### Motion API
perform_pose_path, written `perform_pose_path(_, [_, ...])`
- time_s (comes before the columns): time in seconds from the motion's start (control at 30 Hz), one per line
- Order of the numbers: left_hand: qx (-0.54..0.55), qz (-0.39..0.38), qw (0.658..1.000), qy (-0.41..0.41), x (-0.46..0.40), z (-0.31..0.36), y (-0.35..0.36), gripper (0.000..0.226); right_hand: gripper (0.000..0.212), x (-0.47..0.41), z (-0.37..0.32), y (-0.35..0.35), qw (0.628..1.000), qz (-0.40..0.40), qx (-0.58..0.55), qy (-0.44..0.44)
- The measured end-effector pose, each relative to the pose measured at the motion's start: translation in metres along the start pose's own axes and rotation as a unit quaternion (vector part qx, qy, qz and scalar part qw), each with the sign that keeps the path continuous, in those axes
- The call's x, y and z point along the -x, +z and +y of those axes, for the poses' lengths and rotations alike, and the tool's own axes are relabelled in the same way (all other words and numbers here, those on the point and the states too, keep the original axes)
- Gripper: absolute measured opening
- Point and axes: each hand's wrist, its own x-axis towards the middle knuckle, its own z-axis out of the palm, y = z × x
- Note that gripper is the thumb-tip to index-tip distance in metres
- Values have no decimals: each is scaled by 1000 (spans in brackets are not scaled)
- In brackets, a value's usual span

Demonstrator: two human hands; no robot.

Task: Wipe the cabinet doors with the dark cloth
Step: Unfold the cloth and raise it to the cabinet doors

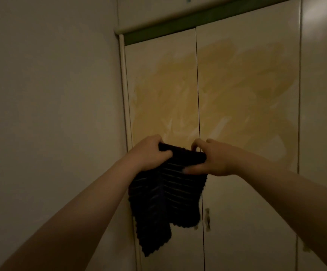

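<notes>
A dark ribbed cloth (164, 200) hangs in front of the cabinet, held by its top edge. My left hand (149, 153) grips the upper left corner. My right hand (211, 159) pinches the upper right part, thumb underneath. Behind the cloth stand two tall cream cabinet doors, the left door (158, 85) and the right door (246, 85), closed, with a thin seam between them. A wide yellowish smeared patch covers the upper halves of both doors. The cloth hangs apart from the door surface as far as I can tell.
A plain wall (51, 114) runs along the left, meeting the cabinet's rounded frame (122, 85). A green strip (198, 18) tops the doors. A small metal handle (207, 219) sits low on the right door. Another panel (321, 94) stands at the far right.
</notes>
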Motion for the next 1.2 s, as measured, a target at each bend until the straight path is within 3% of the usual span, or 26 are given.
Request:
perform_pose_path(0.07, [-51, -62, 996, 32, -11, -4, 3, 31, 51, -7, 14, 9, 993, 27, 115, 5])
perform_pose_path(0.1, [-78, -79, 993, 50, -17, -6, 4, 33, 44, -11, 21, 11, 993, 31, 111, 15])
perform_pose_path(0.2, [-99, -98, 987, 77, -29, -15, 8, 27, 44, -18, 38, 3, 994, -44, -71, 66])
perform_pose_path(0.27, [-97, -84, 988, 87, -38, -18, 10, 20, 46, -25, 42, -4, 985, -95, -112, 93])
perform_pose_path(0.33, [-122, -34, 987, 95, -51, -21, 11, 16, 44, -35, 45, -3, 987, -92, 58, 120])
perform_pose_path(0.4, [-134, 30, 987, 80, -63, -24, 10, 14, 40, -46, 46, 3, 941, -7, 301, 155])
perform_pose_path(0.43, [-140, 61, 986, 61, -69, -25, 9, 12, 37, -50, 44, 3, 918, 30, 356, 170])
perform_pose_path(0.57, [-254, 146, 956, -19, -93, -35, 5, 11, 13, -74, 37, -5, 917, 14, 362, 168])
perform_pose_path(0.7, [-297, 115, 945, -81, -129, -46, 4, 34, 13, -114, 29, -13, 941, -35, 261, 210])
perform_pose_path(0.87, [-356, 100, 924, -103, -186, -70, -5, 31, 39, -167, 23, -24, 951, -120, 61, 277])
perform_pose_path(1.07, [-425, 37, 899, -94, -246, -93, -31, 14, 27, -233, 23, -55, 936, -24, -121, 329])
perform_pose_path(1.13, [-404, -7, 908, -109, -269, -105, -42, 12, 24, -259, 19, -66, 939, 33, -134, 315])
perform_pose_path(1.2, [-313, -74, 940, -113, -290, -117, -52, 15, 24, -280, 15, -74, 941, 87, -114, 307])
